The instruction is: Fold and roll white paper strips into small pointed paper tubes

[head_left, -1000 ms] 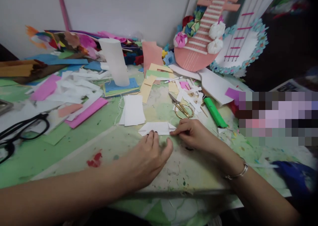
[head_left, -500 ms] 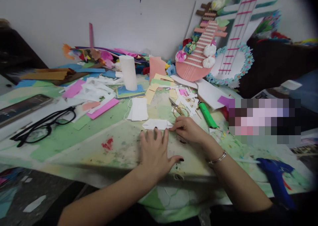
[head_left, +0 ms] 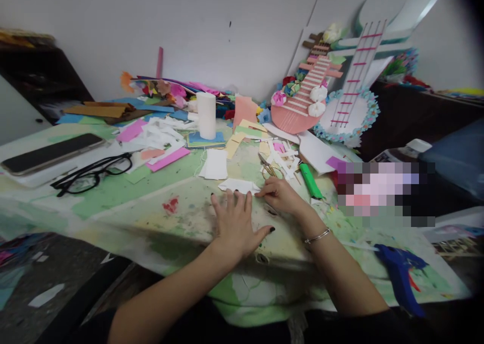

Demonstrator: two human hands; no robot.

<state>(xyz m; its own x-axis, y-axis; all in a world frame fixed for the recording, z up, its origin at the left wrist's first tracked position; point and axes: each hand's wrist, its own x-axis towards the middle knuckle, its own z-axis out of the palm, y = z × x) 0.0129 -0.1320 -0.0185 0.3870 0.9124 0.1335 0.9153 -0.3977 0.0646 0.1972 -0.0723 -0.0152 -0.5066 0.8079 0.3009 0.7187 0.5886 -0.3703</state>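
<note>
A small folded piece of white paper (head_left: pixel 239 185) lies on the table, its ends tapering to points. My left hand (head_left: pixel 233 223) rests palm down with fingers spread, its fingertips at the paper's near edge. The fingers of my right hand (head_left: pixel 279 195) are pinched at the paper's right end. Just beyond the paper is a stack of white paper pieces (head_left: pixel 215 164). Gold-handled scissors (head_left: pixel 271 170) lie beyond my right hand, and a green tube-like object (head_left: pixel 310 181) lies to its right.
A white roll (head_left: pixel 206 116) stands behind on coloured sheets. Glasses (head_left: pixel 93 175) and a phone (head_left: pixel 53 153) lie at left. A blue glue gun (head_left: pixel 401 273) is at the right front. Paper scraps (head_left: pixel 159 137) cover the back; a pink paper instrument (head_left: pixel 302 107) leans on the wall.
The camera view has shifted, so the table's things appear moved. Both hands keep nearly the same place at the folded white paper.
</note>
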